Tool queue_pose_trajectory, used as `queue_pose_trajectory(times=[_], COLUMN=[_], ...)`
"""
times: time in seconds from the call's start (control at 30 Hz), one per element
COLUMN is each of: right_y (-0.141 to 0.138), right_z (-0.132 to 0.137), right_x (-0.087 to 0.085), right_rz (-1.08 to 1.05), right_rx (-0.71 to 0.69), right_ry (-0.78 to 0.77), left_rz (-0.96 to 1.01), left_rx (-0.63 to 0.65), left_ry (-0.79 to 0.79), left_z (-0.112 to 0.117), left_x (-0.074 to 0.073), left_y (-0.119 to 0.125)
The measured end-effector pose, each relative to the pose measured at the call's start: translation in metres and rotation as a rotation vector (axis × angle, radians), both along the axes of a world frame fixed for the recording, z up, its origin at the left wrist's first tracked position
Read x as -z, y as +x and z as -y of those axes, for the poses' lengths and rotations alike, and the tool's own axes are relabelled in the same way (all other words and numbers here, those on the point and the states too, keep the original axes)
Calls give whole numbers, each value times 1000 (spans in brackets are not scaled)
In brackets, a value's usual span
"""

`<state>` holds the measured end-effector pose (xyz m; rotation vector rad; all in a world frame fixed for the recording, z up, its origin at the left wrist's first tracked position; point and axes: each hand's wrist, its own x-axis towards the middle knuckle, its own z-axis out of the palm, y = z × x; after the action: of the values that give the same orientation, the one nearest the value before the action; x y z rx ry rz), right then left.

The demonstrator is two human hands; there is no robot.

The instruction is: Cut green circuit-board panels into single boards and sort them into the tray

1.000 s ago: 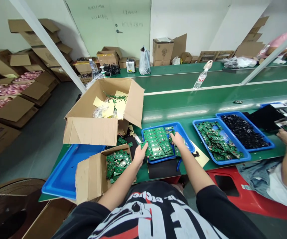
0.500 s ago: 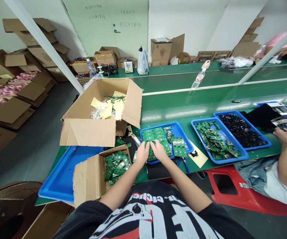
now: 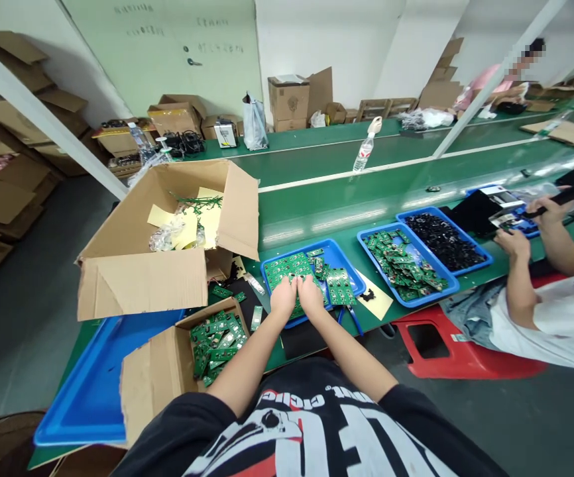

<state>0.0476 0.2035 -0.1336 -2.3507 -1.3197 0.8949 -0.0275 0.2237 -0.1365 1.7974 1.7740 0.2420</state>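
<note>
My left hand (image 3: 284,298) and my right hand (image 3: 311,296) meet over the near side of a blue tray (image 3: 360,283). Both are closed, fingertips pinched together on a green circuit board (image 3: 296,309), mostly hidden by the fingers. Beyond them in the tray lies a larger sheet of circuit boards (image 3: 287,266). Another board panel (image 3: 339,286) leans across the tray's right side, with small cut pieces (image 3: 321,267) between. Blue-handled pliers (image 3: 355,320) rest at the tray's front right. To my left, a small carton (image 3: 150,377) holds many loose narrow circuit boards (image 3: 220,341).
A big open carton (image 3: 142,281) stands behind left, above a blue tray (image 3: 83,397). To the right are a tray of boards (image 3: 406,265) and a tray of black parts (image 3: 443,242). A co-worker's hands (image 3: 516,244) work beyond, by a red stool (image 3: 470,351).
The view has swung to the right, so the scene shifts left. My hands stay together over the tray, now tilted with knuckles upward. More of the co-worker's arms shows, with a dark long object.
</note>
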Motion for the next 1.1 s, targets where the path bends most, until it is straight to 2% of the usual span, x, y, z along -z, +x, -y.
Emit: queue_pose_trajectory(times=[0.47,0.73,0.93,1.1], right_y=[45,52,74,103], right_z=[-23,-28,-33,-49], right_x=[2,5,19,34], right_rz=[-16,-28,-66,-126], right_rx=[117,132,93,38], right_ry=[-89,-54,14,-3], left_rz=[-167,-197,-175,-179], left_rx=[115,168,215,322], left_ry=[-20,-25,1,-14], left_z=[-23,-31,-48,-72], left_x=[0,5,3,0], left_y=[53,63,63,77])
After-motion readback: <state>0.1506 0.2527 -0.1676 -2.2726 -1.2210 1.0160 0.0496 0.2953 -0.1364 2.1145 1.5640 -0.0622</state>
